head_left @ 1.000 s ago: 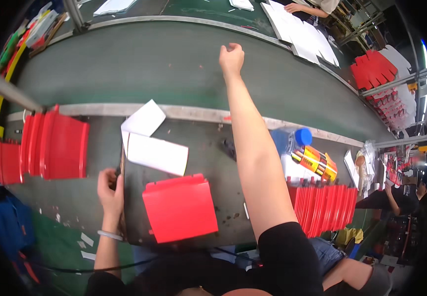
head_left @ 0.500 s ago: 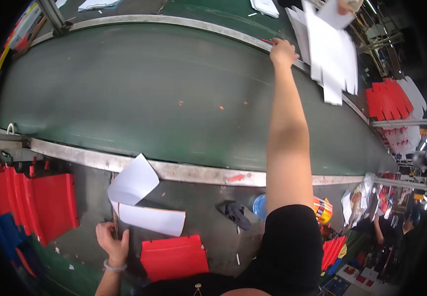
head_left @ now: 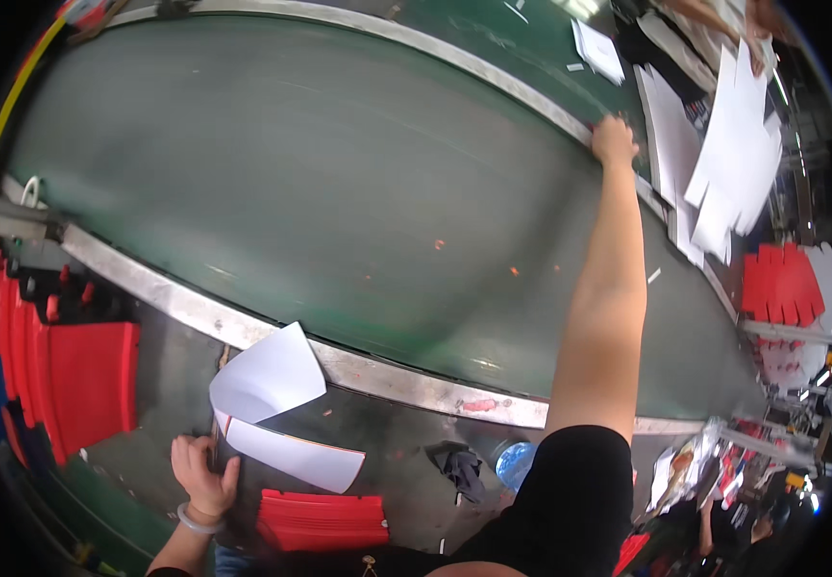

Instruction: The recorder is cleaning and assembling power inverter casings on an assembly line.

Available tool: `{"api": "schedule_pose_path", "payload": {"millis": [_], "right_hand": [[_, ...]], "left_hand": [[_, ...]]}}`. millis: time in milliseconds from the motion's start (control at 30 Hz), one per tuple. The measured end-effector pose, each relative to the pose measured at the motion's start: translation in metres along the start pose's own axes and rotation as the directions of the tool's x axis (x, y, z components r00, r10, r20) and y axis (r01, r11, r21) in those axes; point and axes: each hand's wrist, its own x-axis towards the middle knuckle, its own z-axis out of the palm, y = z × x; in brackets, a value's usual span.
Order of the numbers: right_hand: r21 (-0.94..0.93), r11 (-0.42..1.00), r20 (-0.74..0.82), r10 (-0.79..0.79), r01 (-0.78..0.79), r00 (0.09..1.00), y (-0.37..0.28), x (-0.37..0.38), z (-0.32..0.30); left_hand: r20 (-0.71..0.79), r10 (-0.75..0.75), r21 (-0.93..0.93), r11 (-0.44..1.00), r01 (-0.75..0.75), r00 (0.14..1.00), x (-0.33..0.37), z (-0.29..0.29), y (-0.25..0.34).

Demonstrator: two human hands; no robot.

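Observation:
My right arm stretches far across the green conveyor belt (head_left: pixel 300 183). My right hand (head_left: pixel 615 142) is closed at the belt's far metal rail, beside a stack of white cut card sheets (head_left: pixel 675 144). What its fingers hold is mostly hidden. My left hand (head_left: pixel 204 478) rests on the near worktop, thumb apart from the fingers, holding nothing I can see. Close to it lies a folded white sheet (head_left: pixel 291 452), its upper flap (head_left: pixel 276 370) curled up over the near rail. A folded red card piece (head_left: pixel 324 521) lies near my body.
Red folded card pieces (head_left: pixel 84 385) stand at the left. A dark crumpled cloth (head_left: pixel 456 469) and a blue-tinted clear container (head_left: pixel 514 464) are by my right arm. Across the belt, another person's arm (head_left: pixel 699 14) is above white sheets (head_left: pixel 738 154). Red slotted card (head_left: pixel 781 286) hangs at right.
The view has shifted, and orange scraps on the belt appear farther right. My right hand remains at the far rail. The other person's white sheets have moved; my left hand stays beside the folded sheet.

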Motion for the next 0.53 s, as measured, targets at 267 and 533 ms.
{"api": "schedule_pose_path", "payload": {"millis": [267,533], "right_hand": [[0.299,0.954,-0.154,0.022,0.026,0.988,-0.040,-0.047,-0.053],[0.692,0.644,0.076,-0.514,0.325,0.854,-0.129,-0.109,-0.174]], "left_hand": [[0.010,-0.010,-0.033,0.999,0.010,1.000,0.002,-0.003,0.006],[-0.078,-0.043,-0.277,0.961,0.020,0.996,-0.004,0.000,-0.004]]}}
